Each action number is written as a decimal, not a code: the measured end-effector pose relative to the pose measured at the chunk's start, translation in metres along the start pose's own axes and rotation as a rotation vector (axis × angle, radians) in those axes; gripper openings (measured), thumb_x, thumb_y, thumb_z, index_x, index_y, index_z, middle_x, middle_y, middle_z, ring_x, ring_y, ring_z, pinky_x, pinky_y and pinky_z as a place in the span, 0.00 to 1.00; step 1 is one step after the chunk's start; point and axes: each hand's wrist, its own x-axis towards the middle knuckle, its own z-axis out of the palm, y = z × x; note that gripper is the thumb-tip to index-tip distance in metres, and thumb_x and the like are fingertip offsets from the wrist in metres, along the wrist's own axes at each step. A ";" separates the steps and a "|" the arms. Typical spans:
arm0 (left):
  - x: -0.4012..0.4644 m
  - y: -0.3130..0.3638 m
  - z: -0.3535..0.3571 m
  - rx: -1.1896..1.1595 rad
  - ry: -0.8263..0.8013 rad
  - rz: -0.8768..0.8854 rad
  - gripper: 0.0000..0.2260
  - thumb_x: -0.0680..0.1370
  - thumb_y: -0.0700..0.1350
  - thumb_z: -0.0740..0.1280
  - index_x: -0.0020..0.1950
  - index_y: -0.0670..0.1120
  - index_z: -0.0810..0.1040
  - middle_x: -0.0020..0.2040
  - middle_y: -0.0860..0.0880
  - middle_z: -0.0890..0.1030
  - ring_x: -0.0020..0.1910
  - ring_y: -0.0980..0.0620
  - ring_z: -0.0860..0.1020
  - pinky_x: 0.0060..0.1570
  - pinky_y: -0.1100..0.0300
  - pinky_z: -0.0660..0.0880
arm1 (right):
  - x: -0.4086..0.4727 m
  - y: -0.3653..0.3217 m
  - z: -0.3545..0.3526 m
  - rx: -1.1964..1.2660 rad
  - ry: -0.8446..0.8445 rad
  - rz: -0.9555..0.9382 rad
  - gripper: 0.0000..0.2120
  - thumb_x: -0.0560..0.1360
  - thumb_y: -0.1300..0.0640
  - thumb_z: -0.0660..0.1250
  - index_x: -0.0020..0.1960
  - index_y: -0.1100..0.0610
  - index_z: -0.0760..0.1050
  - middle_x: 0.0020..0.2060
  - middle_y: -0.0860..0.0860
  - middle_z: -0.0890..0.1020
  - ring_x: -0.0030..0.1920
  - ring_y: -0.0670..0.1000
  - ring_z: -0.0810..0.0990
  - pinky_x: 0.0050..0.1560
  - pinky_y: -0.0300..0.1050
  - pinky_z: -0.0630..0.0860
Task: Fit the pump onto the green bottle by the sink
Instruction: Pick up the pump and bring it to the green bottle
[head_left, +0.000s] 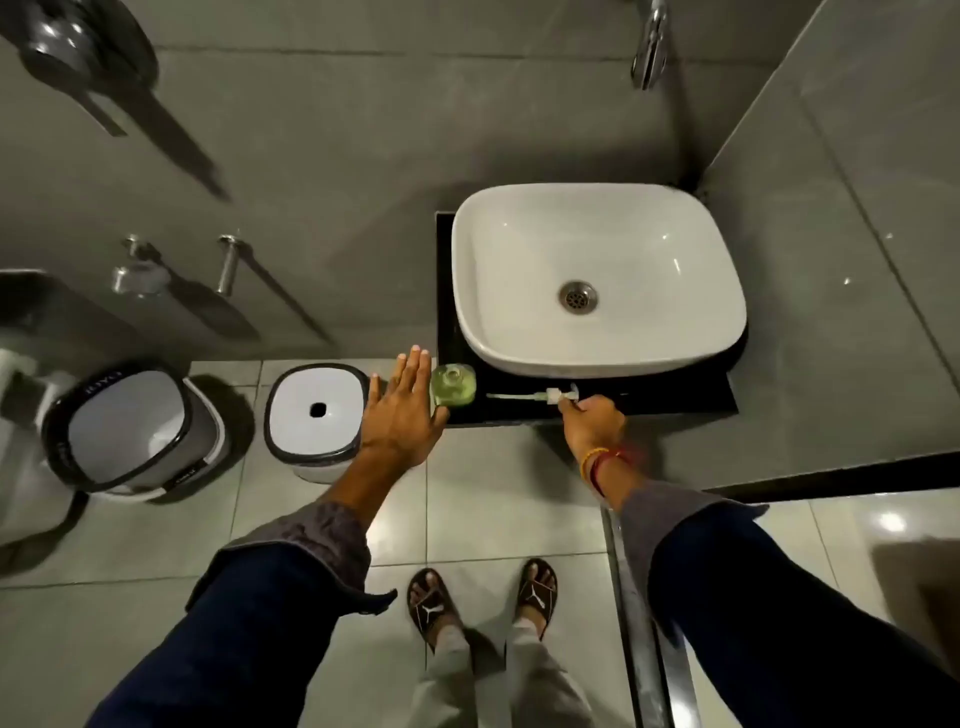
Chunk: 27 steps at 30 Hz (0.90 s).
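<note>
A small green bottle (453, 384) stands upright with its neck uncapped on the black counter (675, 400), just left of the white sink (597, 280). My left hand (402, 410) is spread flat right beside the bottle on its left, thumb near its base, holding nothing. The white pump (556, 396) lies flat on the counter in front of the sink, its thin tube pointing left toward the bottle. My right hand (592, 421) rests at the pump's head with the fingertips curled onto it; the pump still lies on the counter.
Two white bins with dark rims stand on the tiled floor to the left, one (314, 415) close to my left hand, a larger one (135, 431) farther left. A chrome tap (649, 47) hangs on the wall above the sink. A glass partition stands at the right.
</note>
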 end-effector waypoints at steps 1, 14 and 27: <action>0.001 0.000 0.005 0.004 -0.014 -0.008 0.34 0.84 0.56 0.55 0.83 0.44 0.43 0.84 0.46 0.44 0.83 0.46 0.45 0.80 0.41 0.47 | 0.008 0.004 0.006 0.068 0.021 0.100 0.19 0.73 0.50 0.73 0.49 0.68 0.81 0.49 0.65 0.84 0.52 0.66 0.83 0.53 0.58 0.82; 0.009 -0.002 0.027 -0.046 -0.001 -0.018 0.35 0.84 0.59 0.54 0.83 0.44 0.42 0.84 0.47 0.45 0.83 0.46 0.45 0.81 0.41 0.49 | 0.034 0.001 0.046 0.485 0.122 0.409 0.19 0.67 0.50 0.77 0.54 0.58 0.81 0.43 0.59 0.86 0.25 0.51 0.80 0.34 0.47 0.82; 0.001 0.010 0.019 -0.082 0.010 0.006 0.37 0.83 0.57 0.57 0.83 0.46 0.40 0.84 0.48 0.43 0.83 0.47 0.44 0.80 0.38 0.49 | -0.007 -0.003 0.026 0.806 0.241 0.343 0.12 0.69 0.58 0.75 0.34 0.63 0.75 0.26 0.52 0.77 0.24 0.47 0.77 0.21 0.36 0.74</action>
